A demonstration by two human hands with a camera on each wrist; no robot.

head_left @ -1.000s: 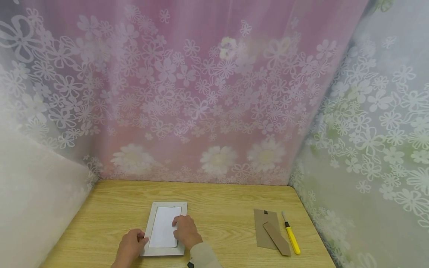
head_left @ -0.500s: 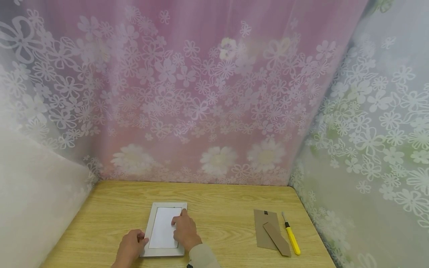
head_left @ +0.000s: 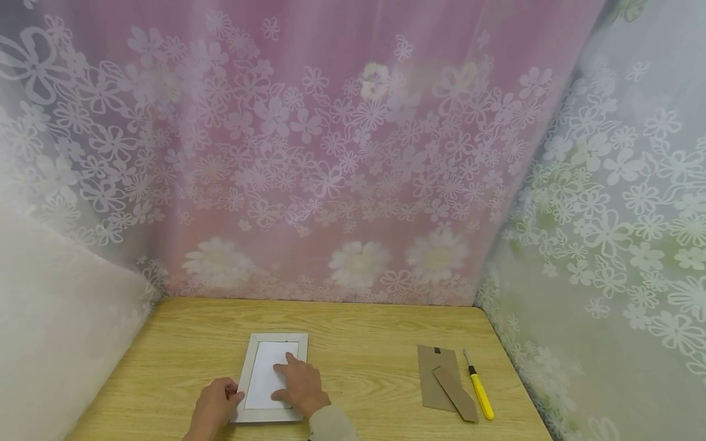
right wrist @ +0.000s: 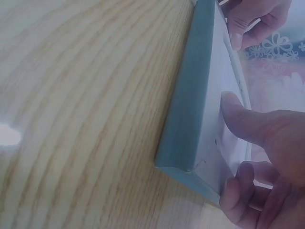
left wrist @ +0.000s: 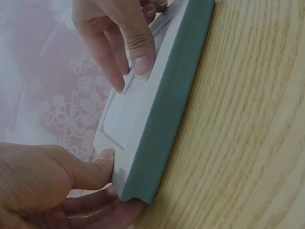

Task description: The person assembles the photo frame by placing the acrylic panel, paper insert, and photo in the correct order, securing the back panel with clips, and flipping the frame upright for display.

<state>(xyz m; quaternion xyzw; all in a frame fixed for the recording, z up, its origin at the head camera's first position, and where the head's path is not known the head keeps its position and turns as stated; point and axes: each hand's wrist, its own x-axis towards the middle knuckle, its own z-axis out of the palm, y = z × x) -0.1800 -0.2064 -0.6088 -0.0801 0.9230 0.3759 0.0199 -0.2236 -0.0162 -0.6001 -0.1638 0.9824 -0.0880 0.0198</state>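
Observation:
A picture frame [head_left: 270, 416] lies face down on the table, its back border whitish and its side teal [left wrist: 171, 100] in the left wrist view. Set inside its opening is a white sheet [head_left: 265, 373]. My left hand [head_left: 212, 404] holds the frame's near left edge, thumb on the border and fingers at the outer side. Over the sheet, my right hand [head_left: 303, 386] spreads its thumb and fingers, with fingertips touching the white surface. In the right wrist view, that hand's thumb [right wrist: 243, 114] lies just inside the border.
To the right on the wood-grain table [head_left: 364, 343] lies a brown backing board [head_left: 432, 383] with a loose stand piece [head_left: 456, 395] across it. Beside them is a yellow-handled screwdriver [head_left: 482, 395]. Flowered curtains [head_left: 331, 184] enclose the back and sides.
My right hand has shifted left from the frame's right edge further over the white sheet, its fingers spreading. My left hand and the frame stay put.

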